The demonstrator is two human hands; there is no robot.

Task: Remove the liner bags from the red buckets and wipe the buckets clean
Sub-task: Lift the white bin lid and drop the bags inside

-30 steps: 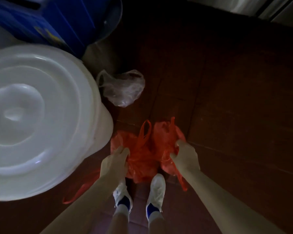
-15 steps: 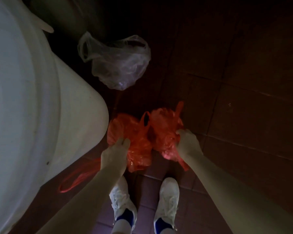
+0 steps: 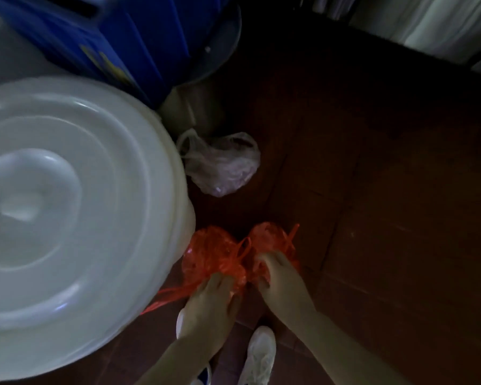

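1. Crumpled red liner bags [image 3: 211,250] are held in two lumps over the brown tiled floor [image 3: 386,218], just beside the white lidded bin [image 3: 67,204] at the floor's left edge.
2. The left lump is gripped by the left hand [image 3: 208,307], with its fingers curled into the plastic.
3. The right lump is clutched by the right hand [image 3: 279,276], also with curled fingers.
4. A clear plastic bag [image 3: 222,162] is seen on the floor beyond, just beside the bin.
5. A blue container [image 3: 122,37] is seen behind the bin, and white shoes [image 3: 258,357] below the hands.

Both arms reach down, left hand [image 3: 210,304] and right hand [image 3: 282,279] clutching the red liner bags [image 3: 208,248].
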